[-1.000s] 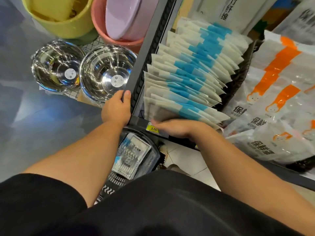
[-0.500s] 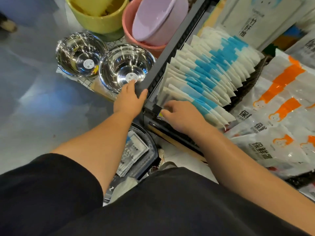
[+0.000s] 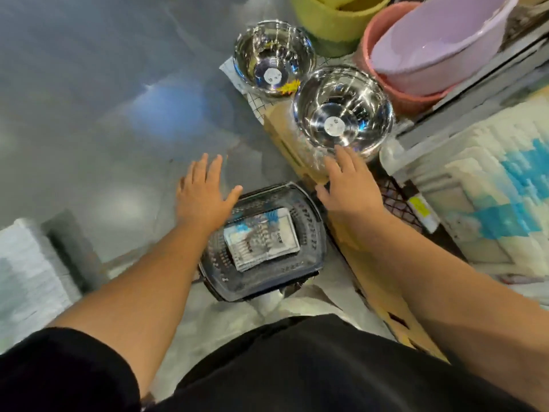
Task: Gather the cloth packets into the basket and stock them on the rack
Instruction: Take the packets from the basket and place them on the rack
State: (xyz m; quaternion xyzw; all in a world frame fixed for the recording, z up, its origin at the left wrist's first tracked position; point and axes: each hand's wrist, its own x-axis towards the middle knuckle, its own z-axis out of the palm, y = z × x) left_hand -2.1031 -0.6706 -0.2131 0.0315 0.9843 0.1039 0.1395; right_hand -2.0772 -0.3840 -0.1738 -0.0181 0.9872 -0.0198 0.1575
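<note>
A black perforated basket stands on the floor below me. White and blue cloth packets lie flat inside it. My left hand hovers over the basket's left rim, fingers spread and empty. Over the basket's right side, my right hand is also spread and empty. A row of white and blue cloth packets stands on the rack at the right, blurred.
Two steel bowls sit on a box beyond my hands. A pink tub holding a lilac basin and a yellow tub stand behind them. Grey floor spreads to the left. A white stack lies far left.
Both hands have left the rack and come down over the basket. My right hand let go of the shelved packets. The view has swung down and left.
</note>
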